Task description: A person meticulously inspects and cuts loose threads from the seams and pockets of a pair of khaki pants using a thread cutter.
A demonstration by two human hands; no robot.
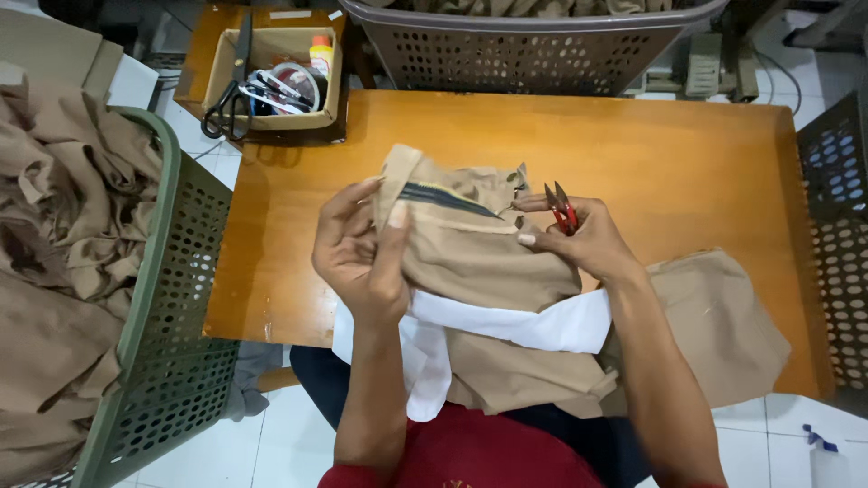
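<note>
Orange worktop (633,154) below; left hand (362,253) pinches tan trousers (479,262) by the zipper (448,199), right hand (579,239) grips red snips (561,208). Blades this close could likely nick fabric.

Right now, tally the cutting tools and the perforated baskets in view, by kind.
Red-handled thread snips in the right hand: 1
Black scissors in the cardboard box: 1
Green basket: 1
Brown baskets: 2
Total: 5
</note>
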